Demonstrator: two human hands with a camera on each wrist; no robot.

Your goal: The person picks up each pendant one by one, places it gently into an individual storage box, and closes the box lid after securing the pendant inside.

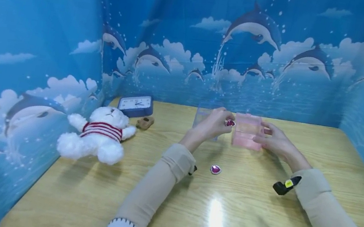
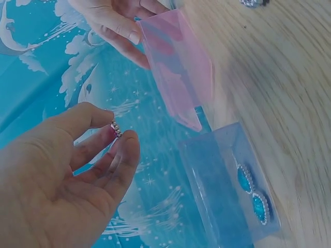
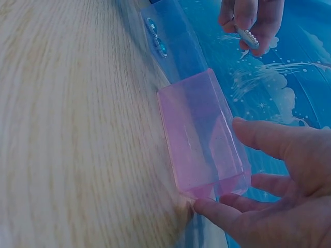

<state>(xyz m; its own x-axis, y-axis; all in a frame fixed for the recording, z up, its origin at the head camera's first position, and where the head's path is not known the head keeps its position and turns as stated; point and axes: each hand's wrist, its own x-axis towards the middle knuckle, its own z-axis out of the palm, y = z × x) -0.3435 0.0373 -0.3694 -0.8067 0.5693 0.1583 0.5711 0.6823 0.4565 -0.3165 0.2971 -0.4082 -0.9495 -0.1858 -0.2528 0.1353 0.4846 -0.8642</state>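
My left hand (image 1: 212,123) pinches a pinkish-red gem (image 1: 230,123) with a silver beaded rim between thumb and fingertips. It is above and in front of a clear blue box (image 1: 201,116), which it partly hides in the head view. Two teal gems (image 2: 258,207) with beaded rims lie inside that box. Beside it stands a clear pink box (image 1: 247,131) with its lid up. Thumb and fingers of my right hand (image 1: 275,140) hold the pink box by its right side. A second pinkish-red gem (image 1: 215,169) lies on the table nearer me.
To the left, a white plush bear (image 1: 101,134) in a striped top lies on the wooden table (image 1: 164,216). Behind it are a blue-framed clock (image 1: 136,105) and a small brown object (image 1: 145,122). A dolphin-print curtain (image 1: 189,29) hangs along the back and sides.
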